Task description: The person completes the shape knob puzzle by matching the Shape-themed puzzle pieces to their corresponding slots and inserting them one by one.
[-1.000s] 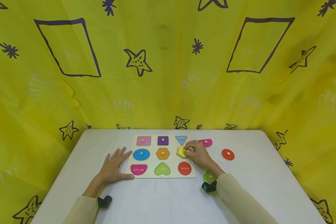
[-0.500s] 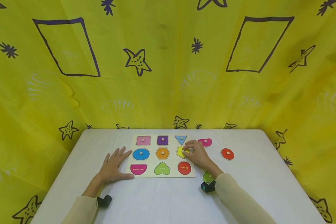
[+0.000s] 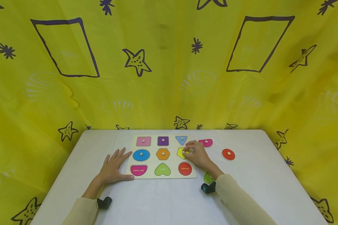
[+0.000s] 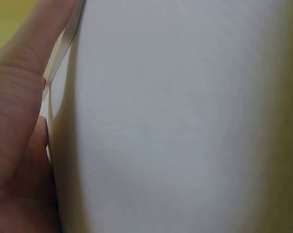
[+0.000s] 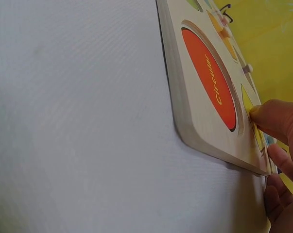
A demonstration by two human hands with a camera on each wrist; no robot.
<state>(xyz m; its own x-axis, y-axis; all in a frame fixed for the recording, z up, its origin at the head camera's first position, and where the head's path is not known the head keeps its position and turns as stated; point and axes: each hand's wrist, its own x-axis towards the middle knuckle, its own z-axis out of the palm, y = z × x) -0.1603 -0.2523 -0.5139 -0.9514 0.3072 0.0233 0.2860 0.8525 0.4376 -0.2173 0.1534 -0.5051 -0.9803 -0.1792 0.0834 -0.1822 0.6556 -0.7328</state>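
A wooden knob puzzle board point(image 3: 151, 162) lies on the table. My left hand point(image 3: 112, 168) rests at its left side, fingers spread, with fingertips and thumb right at the edge. With thumb and fingers, my right hand point(image 3: 199, 155) pinches the knob of a yellow puzzle piece point(image 3: 180, 152), which sits level in its recess at the board's right side; the fingers cover part of it. Seated around it are a blue triangle point(image 3: 181, 142), a purple square point(image 3: 163, 143), a pink rectangle point(image 3: 139, 141), an orange hexagon point(image 3: 159, 153) and a blue oval point(image 3: 138, 156).
The board's near row shows a magenta half-round recess point(image 3: 138, 168), a green heart recess point(image 3: 162, 172) and a red circular recess point(image 5: 204, 73). To the right lie a magenta half-round piece point(image 3: 208, 143), a red round piece point(image 3: 225, 156) and a green piece point(image 3: 207, 178) partly under the right wrist.
The yellow piece has gone from lying askew over its recess to level within it, the right hand still pinching its knob. The left hand has kept its place.
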